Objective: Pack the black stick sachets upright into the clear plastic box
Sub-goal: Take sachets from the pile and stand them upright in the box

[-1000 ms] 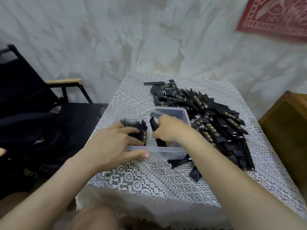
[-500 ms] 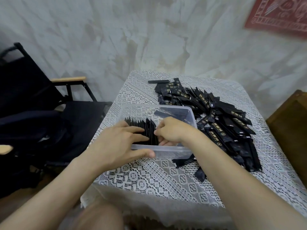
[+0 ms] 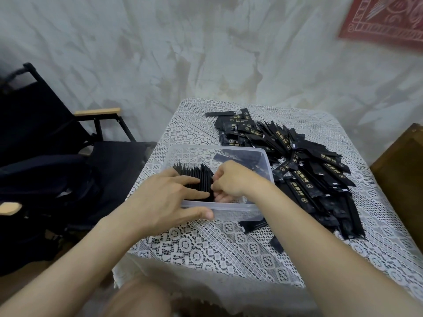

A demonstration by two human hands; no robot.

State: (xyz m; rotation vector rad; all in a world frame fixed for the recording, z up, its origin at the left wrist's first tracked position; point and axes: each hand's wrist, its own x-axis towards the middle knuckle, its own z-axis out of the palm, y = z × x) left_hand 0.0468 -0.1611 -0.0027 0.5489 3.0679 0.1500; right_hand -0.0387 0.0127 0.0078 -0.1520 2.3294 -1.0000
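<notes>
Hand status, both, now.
Left hand: open, straight fingers pressing the upright sachets, thumb on the clear box.
Right hand: fingers curled at the row's end; grip cannot be told.

L hand (image 3: pixel 164 197) flat on boxed sachets (image 3: pixel 201 173); R hand (image 3: pixel 231 179) grips.

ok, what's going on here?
A person is packing black sachets upright into a clear box on a lace-covered table. The left hand lies flat across the standing row, thumb on the box's near wall. The right hand is inside at the row's right end, fingers curled; whether it pinches a sachet is unclear. A big pile lies to the box's right.
</notes>
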